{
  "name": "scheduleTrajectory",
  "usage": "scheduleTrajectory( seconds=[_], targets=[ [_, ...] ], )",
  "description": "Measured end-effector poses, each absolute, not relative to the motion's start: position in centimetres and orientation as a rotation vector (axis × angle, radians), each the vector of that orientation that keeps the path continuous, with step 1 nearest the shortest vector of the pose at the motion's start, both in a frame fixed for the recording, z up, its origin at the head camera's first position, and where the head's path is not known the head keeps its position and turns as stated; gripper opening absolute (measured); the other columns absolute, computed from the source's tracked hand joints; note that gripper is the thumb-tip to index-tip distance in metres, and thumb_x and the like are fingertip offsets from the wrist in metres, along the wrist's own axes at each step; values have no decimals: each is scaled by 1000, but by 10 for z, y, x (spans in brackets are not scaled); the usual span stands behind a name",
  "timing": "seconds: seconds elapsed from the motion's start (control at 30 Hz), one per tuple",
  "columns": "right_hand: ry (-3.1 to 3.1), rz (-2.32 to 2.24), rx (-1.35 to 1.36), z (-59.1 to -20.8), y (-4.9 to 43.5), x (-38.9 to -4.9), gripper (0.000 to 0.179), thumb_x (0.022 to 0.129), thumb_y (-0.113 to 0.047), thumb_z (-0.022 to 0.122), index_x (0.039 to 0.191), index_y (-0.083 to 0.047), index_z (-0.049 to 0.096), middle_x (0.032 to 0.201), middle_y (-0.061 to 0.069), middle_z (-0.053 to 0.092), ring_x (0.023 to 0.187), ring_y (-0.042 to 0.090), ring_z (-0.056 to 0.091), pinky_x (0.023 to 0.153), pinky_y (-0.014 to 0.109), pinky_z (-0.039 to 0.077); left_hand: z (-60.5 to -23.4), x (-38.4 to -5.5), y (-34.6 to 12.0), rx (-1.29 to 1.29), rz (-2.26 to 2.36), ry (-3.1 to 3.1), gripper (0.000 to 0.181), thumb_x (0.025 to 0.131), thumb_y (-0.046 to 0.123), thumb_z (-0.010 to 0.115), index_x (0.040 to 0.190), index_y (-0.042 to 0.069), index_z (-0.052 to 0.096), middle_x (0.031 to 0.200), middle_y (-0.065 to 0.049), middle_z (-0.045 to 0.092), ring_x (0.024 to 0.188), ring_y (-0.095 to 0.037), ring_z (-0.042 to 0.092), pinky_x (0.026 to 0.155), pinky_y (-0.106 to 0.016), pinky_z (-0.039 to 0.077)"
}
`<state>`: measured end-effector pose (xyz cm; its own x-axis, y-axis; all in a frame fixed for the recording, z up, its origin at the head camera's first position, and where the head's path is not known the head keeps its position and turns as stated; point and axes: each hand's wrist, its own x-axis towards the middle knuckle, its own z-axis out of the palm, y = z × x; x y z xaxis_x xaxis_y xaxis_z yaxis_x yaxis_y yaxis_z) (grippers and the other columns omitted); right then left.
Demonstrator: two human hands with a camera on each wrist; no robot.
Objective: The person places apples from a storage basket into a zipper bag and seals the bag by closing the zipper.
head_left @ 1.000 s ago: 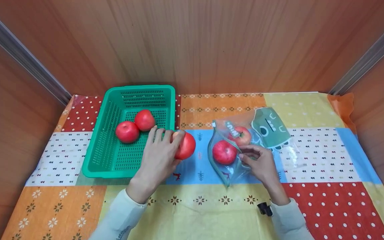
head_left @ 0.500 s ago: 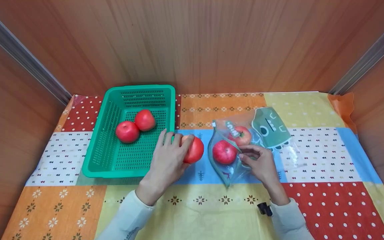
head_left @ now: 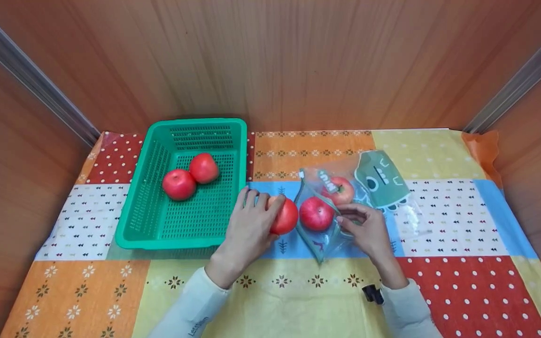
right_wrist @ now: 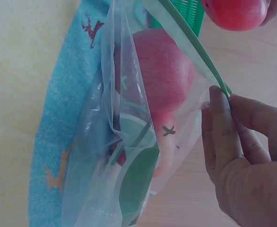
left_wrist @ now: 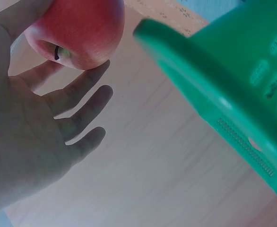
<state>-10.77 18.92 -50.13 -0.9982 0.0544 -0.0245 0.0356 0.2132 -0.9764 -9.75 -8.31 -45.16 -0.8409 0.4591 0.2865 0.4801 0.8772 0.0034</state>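
My left hand (head_left: 251, 227) holds a red apple (head_left: 285, 217) between thumb and fingers, right at the mouth of a clear zip bag (head_left: 327, 244). In the left wrist view the apple's stem end (left_wrist: 58, 51) faces the palm side. The bag lies on the cloth with its green-edged mouth toward the left hand. Inside it are two apples, a dark red one (head_left: 316, 214) near the mouth and a paler one (head_left: 339, 191) behind. My right hand (head_left: 367, 230) pinches the bag's green zip edge (right_wrist: 209, 61) between thumb and fingertips, keeping the mouth apart.
A green perforated basket (head_left: 132, 206) stands at the left with two red apples (head_left: 179, 184) inside. A patchwork cloth (head_left: 298, 305) covers the table. Wooden panels (head_left: 280, 65) rise at the back and both sides. A small black object (head_left: 373, 294) is by the right sleeve.
My left hand has carried the apple rightward from the basket's right rim to the bag's mouth. The right hand and the bag have stayed in place.
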Motion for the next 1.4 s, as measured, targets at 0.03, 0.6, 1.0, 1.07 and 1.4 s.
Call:
scheduleTrajectory(
  seconds=[0.03, 0.6, 1.0, 1.07, 1.4],
  targets=[
    [-2437, 1957, -90, -501, 189, -108, 27, 91, 12, 74, 117, 9, 75, 113, 25, 76, 89, 11, 75, 73, 22, 62, -453, -98, -82, -710, -109, -2772, 86, 69, 38, 100, 141, 16, 59, 122, -14, 69, 119, -34, 59, 114, -57, 44],
    [-2458, 1943, -90, -503, 188, -106, 26, 92, 11, 74, 118, 7, 75, 115, 24, 76, 96, 23, 77, 74, 21, 61, -483, -99, -69, -703, -105, -2799, 82, 70, 36, 100, 140, 17, 62, 120, -14, 69, 118, -33, 58, 111, -55, 45],
    [-2456, 1935, -72, -504, 188, -106, 27, 92, 11, 74, 118, 7, 75, 115, 23, 76, 96, 27, 76, 74, 21, 61, -488, -99, -59, -704, -97, -2895, 85, 74, 37, 98, 147, 19, 57, 128, -13, 68, 125, -33, 57, 114, -55, 44],
    [-2453, 1938, -70, -504, 188, -105, 27, 92, 11, 74, 118, 7, 75, 114, 23, 76, 95, 23, 76, 75, 21, 61, -489, -99, -58, -705, -111, -2892, 85, 74, 36, 98, 146, 19, 58, 129, -13, 68, 125, -33, 57, 113, -55, 45],
    [-2441, 1941, -61, -506, 188, -106, 26, 91, 11, 74, 117, 8, 75, 112, 24, 76, 91, 18, 76, 74, 21, 61, -494, -101, -55, -701, -86, -2857, 84, 72, 38, 98, 144, 19, 59, 126, -12, 68, 121, -31, 59, 109, -52, 48]
  ],
)
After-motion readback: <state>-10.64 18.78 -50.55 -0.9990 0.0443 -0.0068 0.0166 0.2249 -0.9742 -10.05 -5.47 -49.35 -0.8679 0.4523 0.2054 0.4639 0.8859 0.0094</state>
